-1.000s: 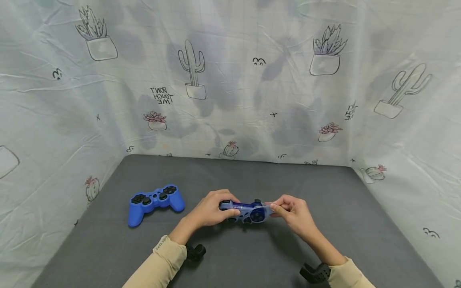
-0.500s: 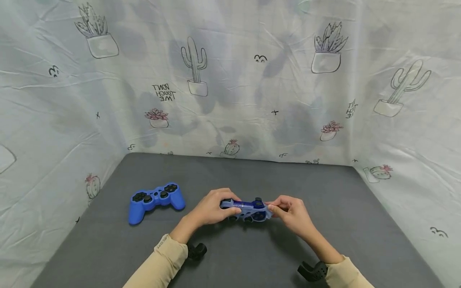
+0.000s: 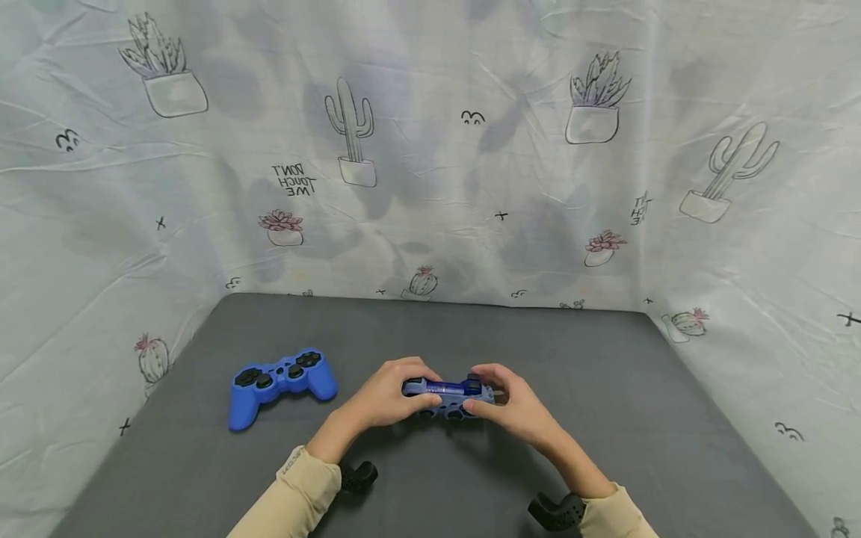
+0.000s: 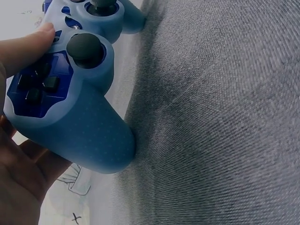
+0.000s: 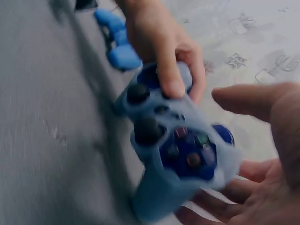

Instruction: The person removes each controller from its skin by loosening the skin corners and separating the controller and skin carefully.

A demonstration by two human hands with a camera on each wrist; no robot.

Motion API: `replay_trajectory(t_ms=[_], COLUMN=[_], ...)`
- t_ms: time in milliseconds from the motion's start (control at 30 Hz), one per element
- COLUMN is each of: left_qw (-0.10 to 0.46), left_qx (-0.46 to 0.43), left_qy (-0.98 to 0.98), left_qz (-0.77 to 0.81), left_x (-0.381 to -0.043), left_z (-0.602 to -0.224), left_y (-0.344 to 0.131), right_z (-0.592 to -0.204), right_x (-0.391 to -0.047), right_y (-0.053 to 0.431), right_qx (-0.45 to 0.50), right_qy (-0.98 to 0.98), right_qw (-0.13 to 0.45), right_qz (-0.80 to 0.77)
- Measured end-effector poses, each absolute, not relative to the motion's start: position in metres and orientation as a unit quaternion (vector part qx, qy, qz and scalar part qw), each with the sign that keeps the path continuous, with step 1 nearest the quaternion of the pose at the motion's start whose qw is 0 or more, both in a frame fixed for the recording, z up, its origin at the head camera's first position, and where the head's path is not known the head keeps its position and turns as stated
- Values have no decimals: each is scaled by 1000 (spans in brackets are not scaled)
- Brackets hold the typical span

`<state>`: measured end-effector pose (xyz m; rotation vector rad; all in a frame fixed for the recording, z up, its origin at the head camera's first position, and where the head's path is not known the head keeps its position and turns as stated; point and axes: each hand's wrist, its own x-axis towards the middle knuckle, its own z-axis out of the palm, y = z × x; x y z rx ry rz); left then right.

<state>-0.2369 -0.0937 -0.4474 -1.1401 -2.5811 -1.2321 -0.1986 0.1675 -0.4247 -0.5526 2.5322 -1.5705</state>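
A dark blue game controller (image 3: 452, 390) in a translucent pale blue silicone sleeve (image 4: 101, 129) is held tilted over the table. My left hand (image 3: 392, 390) grips its left end, thumb on the front face and fingers behind. Around the right end spreads my right hand (image 3: 513, 403). In the right wrist view its thumb stands off the controller, while the other fingers lie behind and below the right grip; their contact is partly hidden. There the sleeve's right corner (image 5: 229, 161) bulges outward, and a blue shoulder button (image 5: 224, 133) shows beyond its edge.
A second controller in a solid blue sleeve (image 3: 281, 381) lies on the left of the dark grey table (image 3: 578, 351). White sheets (image 3: 430, 187) printed with cacti enclose the back and sides. Each wrist bears a black mount (image 3: 557, 511).
My right hand has let go of its pinch on the sleeve's right edge and moved left, spreading around the controller's right end. The left hand keeps its grip. The head view has shifted slightly.
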Motion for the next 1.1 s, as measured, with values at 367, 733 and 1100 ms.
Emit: replay_trajectory(t_ms=[367, 733, 1100], left_qw=[26, -10, -24], left_qx=[-365, -360, -333], left_qy=[-837, -844, -852], left_qz=[-407, -397, -404], left_x=[-237, -237, -235], left_z=[-448, -440, -438], left_y=[-96, -95, -94], right_z=[-433, -432, -430], right_x=[-211, -215, -220], right_y=[153, 154, 153], right_qx=[-196, -213, -226], right_qy=[860, 868, 872], right_qw=[34, 38, 55], right_qz=[-471, -446, -432])
